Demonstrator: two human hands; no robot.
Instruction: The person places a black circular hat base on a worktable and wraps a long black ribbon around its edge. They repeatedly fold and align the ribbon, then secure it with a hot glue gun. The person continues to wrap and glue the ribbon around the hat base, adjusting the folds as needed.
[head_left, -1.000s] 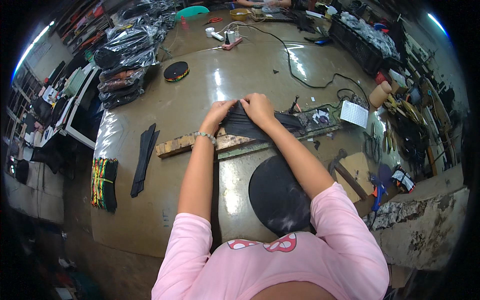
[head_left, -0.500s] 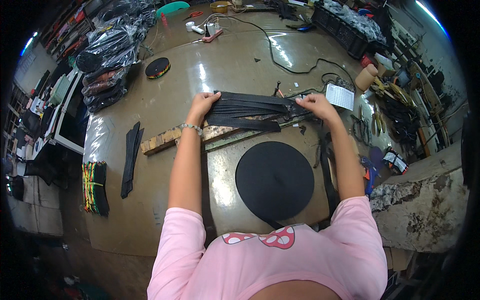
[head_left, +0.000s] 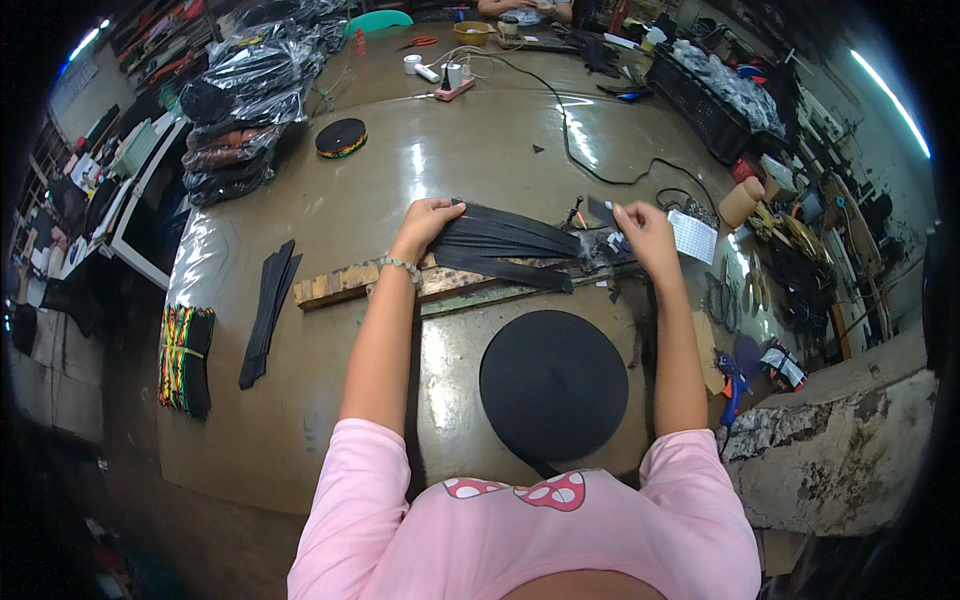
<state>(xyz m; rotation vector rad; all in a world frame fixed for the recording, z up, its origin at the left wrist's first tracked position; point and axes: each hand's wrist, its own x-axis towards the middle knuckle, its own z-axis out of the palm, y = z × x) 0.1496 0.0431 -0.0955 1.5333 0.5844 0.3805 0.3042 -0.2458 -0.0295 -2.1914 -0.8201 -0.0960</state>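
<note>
Workshop setting: a glossy brown table (head_left: 330, 215) carries the work. The left hand (head_left: 428, 220) grips one end of a bundle of black straps (head_left: 510, 247); the right hand (head_left: 645, 232) pinches the opposite end. The bundle spans between them, above a wooden board (head_left: 345, 284) and a black webbing roll (head_left: 552, 384) near the table's near edge.

1. The left hand (head_left: 428, 218) grips one end of a bundle of black webbing strips (head_left: 510, 247), its fingers closed over the ends.
2. The right hand (head_left: 645, 230) pinches the other end of the bundle, near a small white card (head_left: 692, 236).
3. The strips fan out over a wooden board (head_left: 345, 283) lying on the desk (head_left: 330, 400).
4. A large black roll of webbing (head_left: 553, 382) lies flat nearer the person.
5. A stack of black strips (head_left: 267, 308) lies well to the left.
</note>
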